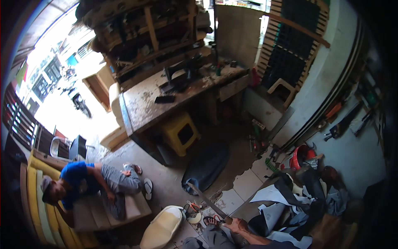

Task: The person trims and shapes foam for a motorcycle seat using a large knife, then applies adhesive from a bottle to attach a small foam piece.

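Note:
My left hand (237,225) is closed around the handle of a long, narrow-bladed knife (209,202). Its blade points up and left, and the tip appears over the near end of a black motorcycle seat (208,164) on the floor; I cannot tell whether they touch. At the lower right my right hand (327,229) is dark and smeared, its fingers unclear, close to a heap of black and white vinyl scraps (273,211). A bare cream foam seat (163,228) lies left of my knees, beside orange-handled scissors (193,205).
A person in a blue shirt (76,178) reclines on a padded bench at left. Ahead stands a worktable (145,106) with a sewing machine (178,79), and a yellow stool (181,133) under it. Tools and a red container (299,157) are along the right wall.

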Available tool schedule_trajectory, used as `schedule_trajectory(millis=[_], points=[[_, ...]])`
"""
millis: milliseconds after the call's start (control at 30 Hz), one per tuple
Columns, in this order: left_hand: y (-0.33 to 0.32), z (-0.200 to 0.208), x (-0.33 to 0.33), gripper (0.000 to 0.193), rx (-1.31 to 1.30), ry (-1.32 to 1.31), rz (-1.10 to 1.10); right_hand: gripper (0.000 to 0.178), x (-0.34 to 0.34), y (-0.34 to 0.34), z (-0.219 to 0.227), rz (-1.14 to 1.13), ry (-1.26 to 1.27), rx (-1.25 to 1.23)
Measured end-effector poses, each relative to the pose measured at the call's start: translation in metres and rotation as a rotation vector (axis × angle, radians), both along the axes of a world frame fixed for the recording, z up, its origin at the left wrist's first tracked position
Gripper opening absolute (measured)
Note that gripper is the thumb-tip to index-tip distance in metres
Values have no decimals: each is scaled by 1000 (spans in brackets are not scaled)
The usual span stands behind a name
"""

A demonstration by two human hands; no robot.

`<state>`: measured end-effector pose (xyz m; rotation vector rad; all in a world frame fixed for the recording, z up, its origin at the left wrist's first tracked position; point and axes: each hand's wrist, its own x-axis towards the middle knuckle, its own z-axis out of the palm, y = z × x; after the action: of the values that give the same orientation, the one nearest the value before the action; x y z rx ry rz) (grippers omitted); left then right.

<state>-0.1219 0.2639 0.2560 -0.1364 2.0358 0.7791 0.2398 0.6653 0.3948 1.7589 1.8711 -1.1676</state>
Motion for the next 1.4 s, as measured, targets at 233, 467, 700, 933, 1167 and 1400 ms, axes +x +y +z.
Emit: schedule_trajectory(millis=[233,467,700,933,1167,1400], points=[[315,149,-41,48,370,-288,-445,76,34,60,-2,-333,151,106],[459,118,-42,36,221,-202,-510,65,84,145,33,-654,-6,-225],[660,105,-59,37,128,-43,-676,59,78,280,33,-741,28,2],[875,114,-98,41,398,687,-1061,53,71,390,19,-843,120,108],[1213,248,12,58,791,946,-782,48,97,490,-39,-901,228,181],[1356,241,65,64,456,1076,-632,66,182,643,-34,-823,109,130]])
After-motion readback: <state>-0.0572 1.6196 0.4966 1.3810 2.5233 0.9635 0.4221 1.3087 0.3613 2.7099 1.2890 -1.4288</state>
